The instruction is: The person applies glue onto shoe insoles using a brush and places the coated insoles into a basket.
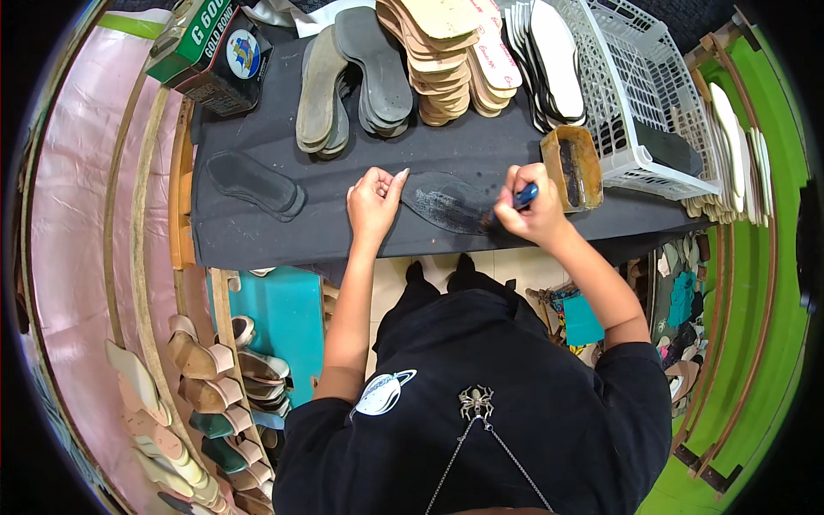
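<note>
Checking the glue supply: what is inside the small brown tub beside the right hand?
The brown tub shows a dark mass along its inner wall, with brownish smears around it. Its depth and bottom are hidden. The right hand holds a blue-handled brush.

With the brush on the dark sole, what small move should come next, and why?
Probably sweep the brush in the right hand leftward along the sole toward the left hand, which pins its end. The sole looks shiny near the brush, duller by the fingers.

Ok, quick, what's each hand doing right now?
Left hand: fingers curled, fingertips pressing the edge of the dark sole on the table; not gripping it.
Right hand: closed around a blue-handled brush, bristles on that sole.
</note>
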The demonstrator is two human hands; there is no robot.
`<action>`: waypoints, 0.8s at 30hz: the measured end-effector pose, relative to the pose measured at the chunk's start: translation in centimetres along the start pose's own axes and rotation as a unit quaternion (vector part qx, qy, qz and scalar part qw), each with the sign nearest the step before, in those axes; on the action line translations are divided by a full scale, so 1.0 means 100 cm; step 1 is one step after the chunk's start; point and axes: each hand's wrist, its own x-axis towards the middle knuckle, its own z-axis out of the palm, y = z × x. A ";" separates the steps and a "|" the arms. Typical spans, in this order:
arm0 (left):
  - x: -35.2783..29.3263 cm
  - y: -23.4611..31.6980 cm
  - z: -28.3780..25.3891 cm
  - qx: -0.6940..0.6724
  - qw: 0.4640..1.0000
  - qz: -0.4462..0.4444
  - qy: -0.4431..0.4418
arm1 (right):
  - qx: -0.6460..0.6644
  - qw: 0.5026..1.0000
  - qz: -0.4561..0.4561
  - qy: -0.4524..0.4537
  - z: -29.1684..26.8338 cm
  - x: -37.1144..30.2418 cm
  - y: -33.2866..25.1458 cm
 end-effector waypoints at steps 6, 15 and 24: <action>-0.001 0.000 0.001 0.009 1.000 0.004 0.002 | -0.086 0.988 0.084 -0.093 -0.005 0.022 -0.007; 0.000 0.001 0.000 0.010 1.000 -0.026 -0.008 | -0.033 0.998 -0.030 0.037 0.056 0.055 0.000; 0.001 -0.004 0.003 0.009 1.000 -0.015 0.002 | -0.033 0.998 -0.033 0.029 0.051 0.046 0.002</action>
